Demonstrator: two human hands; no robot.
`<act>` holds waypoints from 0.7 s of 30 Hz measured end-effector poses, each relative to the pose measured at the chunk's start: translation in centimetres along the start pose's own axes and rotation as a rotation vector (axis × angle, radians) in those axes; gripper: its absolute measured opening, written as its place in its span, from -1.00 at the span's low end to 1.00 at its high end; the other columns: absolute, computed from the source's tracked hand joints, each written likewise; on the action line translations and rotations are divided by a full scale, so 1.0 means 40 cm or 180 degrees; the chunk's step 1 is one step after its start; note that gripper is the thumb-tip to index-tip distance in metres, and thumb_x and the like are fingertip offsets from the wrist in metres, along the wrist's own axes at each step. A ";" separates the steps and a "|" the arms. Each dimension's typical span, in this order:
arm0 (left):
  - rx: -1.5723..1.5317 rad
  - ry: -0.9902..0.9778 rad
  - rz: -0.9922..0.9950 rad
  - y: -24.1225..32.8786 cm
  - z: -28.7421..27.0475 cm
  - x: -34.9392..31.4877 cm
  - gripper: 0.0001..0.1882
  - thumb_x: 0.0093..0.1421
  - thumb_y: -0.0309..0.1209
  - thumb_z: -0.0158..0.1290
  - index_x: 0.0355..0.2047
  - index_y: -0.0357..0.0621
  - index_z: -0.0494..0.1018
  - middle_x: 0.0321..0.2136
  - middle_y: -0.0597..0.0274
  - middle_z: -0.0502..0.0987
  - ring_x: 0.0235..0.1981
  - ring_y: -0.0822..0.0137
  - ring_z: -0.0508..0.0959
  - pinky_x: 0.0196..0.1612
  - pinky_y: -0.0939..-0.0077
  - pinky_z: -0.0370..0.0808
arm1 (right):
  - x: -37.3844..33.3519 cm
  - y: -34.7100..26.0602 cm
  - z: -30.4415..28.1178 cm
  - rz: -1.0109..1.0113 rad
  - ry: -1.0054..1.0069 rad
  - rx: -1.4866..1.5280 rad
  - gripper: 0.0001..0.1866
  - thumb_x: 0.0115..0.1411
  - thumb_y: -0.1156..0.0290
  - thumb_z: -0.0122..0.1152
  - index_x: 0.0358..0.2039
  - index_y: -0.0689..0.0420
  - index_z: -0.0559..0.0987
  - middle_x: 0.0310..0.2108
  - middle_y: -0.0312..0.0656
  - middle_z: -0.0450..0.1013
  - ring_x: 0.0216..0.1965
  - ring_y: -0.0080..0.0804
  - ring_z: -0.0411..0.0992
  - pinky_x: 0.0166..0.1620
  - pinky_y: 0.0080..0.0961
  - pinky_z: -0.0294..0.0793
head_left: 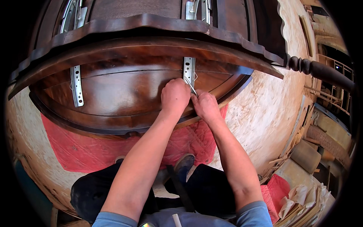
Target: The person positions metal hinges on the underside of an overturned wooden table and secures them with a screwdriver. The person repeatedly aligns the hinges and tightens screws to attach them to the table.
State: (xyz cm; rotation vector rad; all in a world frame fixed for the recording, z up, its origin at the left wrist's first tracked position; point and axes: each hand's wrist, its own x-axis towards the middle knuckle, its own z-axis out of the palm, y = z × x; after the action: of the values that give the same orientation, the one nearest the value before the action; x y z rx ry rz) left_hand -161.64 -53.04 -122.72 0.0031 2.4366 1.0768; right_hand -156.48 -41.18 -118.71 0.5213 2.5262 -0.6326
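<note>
A long curved panel of dark, glossy wood (113,92) lies before me with two perforated metal slide rails on it. My left hand (176,94) is closed at the near end of the right slide rail (188,68); its fingers are turned down, hiding what they hold, if anything. Beside it, my right hand (206,106) pinches a thin silvery metal rod (191,86), which slants up and left to the rail. The rod's lower end disappears into my fingers, so its full shape does not show. Further left, the other slide rail (77,86) is untouched.
Above the panel stands a dark wooden furniture frame with a scalloped edge (145,23) and a turned leg (321,72) at right. A red padded cloth (89,153) lies under the panel's near edge. Wood pieces (308,157) and folded sheets (306,200) lie at right.
</note>
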 end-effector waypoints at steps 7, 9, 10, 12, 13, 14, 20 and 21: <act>-0.0718 0.0020 -0.0768 0.009 -0.003 -0.025 -0.74 0.17 -0.26 0.14 -0.41 -0.26 0.54 -0.47 -0.05 0.63 -0.36 -0.06 0.65 -0.23 0.12 0.56 | 0.004 -0.006 -0.011 0.0048 -0.0133 -0.0162 -0.72 0.31 0.23 0.10 -0.27 0.20 0.60 -0.30 0.20 0.55 -0.16 0.22 0.50 -0.08 0.04 0.46; -0.1054 0.0074 -0.0968 -0.002 0.021 -0.044 -0.73 0.19 -0.25 0.17 -0.42 -0.26 0.52 -0.53 0.01 0.63 -0.48 0.05 0.65 -0.33 0.20 0.57 | 0.005 -0.008 -0.017 0.0098 -0.0156 -0.0168 -0.71 0.31 0.22 0.10 -0.27 0.20 0.60 -0.30 0.20 0.55 -0.16 0.22 0.50 -0.07 0.03 0.46; -0.1323 0.0034 -0.1128 -0.012 0.038 -0.058 -0.72 0.19 -0.25 0.18 -0.43 -0.25 0.51 -0.55 0.04 0.62 -0.55 0.12 0.64 -0.38 0.25 0.56 | 0.007 -0.008 -0.015 0.0120 -0.0163 -0.0165 -0.70 0.32 0.22 0.10 -0.26 0.21 0.61 -0.30 0.20 0.55 -0.16 0.21 0.50 -0.07 0.02 0.46; -0.1652 0.0076 -0.1342 -0.024 0.060 -0.080 -0.72 0.23 -0.25 0.17 -0.46 -0.22 0.49 -0.64 0.12 0.58 -0.70 0.33 0.58 -0.52 0.37 0.52 | 0.005 -0.017 -0.019 0.0138 -0.0188 -0.0153 -0.70 0.32 0.21 0.10 -0.27 0.21 0.61 -0.31 0.19 0.55 -0.15 0.21 0.50 -0.06 0.00 0.46; -0.1635 0.0056 -0.1378 -0.028 0.064 -0.084 -0.72 0.23 -0.25 0.17 -0.46 -0.22 0.49 -0.65 0.12 0.58 -0.69 0.32 0.59 -0.52 0.36 0.52 | 0.005 -0.022 -0.022 0.0149 -0.0211 -0.0151 -0.70 0.32 0.21 0.10 -0.27 0.21 0.61 -0.31 0.20 0.55 -0.15 0.21 0.50 -0.06 -0.01 0.46; -0.1619 0.0037 -0.1414 -0.032 0.067 -0.087 -0.72 0.24 -0.25 0.17 -0.46 -0.23 0.49 -0.65 0.12 0.58 -0.68 0.31 0.60 -0.51 0.35 0.52 | 0.006 -0.027 -0.024 0.0158 -0.0235 -0.0150 -0.70 0.32 0.22 0.10 -0.27 0.21 0.62 -0.31 0.20 0.55 -0.15 0.21 0.50 -0.06 -0.01 0.46; -0.1471 -0.0441 -0.1732 0.015 0.010 -0.088 -0.70 0.21 -0.18 0.12 -0.28 -0.17 0.63 -0.29 -0.12 0.65 -0.15 -0.14 0.62 -0.03 0.05 0.52 | 0.015 0.005 -0.021 0.0594 -0.0439 0.0293 -0.68 0.29 0.21 0.14 -0.26 0.25 0.60 -0.34 0.20 0.54 -0.19 0.19 0.51 -0.09 -0.07 0.45; -0.1393 -0.0472 -0.1692 0.015 0.004 -0.087 -0.70 0.22 -0.18 0.11 -0.29 -0.17 0.63 -0.30 -0.11 0.65 -0.17 -0.13 0.63 -0.04 0.06 0.52 | 0.016 0.007 -0.019 0.0600 -0.0419 0.0272 -0.67 0.29 0.20 0.14 -0.26 0.26 0.61 -0.34 0.21 0.54 -0.20 0.18 0.51 -0.10 -0.09 0.45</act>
State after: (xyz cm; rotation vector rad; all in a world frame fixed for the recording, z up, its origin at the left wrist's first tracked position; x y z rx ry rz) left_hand -158.60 -53.16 -120.92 -0.6420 1.8640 1.2648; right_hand -157.15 -40.39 -118.56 0.7145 2.3022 -0.6824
